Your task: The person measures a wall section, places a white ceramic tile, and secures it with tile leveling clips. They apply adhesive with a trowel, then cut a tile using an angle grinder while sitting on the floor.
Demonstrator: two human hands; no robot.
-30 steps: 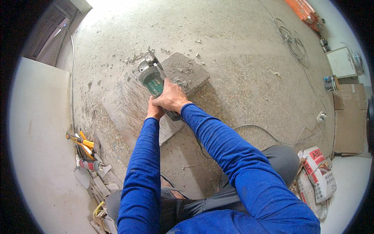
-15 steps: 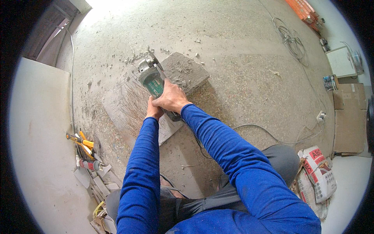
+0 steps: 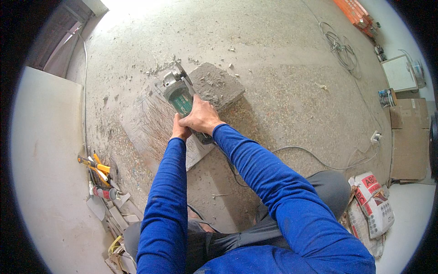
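Both hands clamp the green-bodied angle grinder (image 3: 179, 97), the left hand (image 3: 179, 130) on its rear and the right hand (image 3: 201, 116) over its body, its disc at the near-left edge of the dusty grey stone slab (image 3: 218, 86); apparently mid-cut, steady advance needed.
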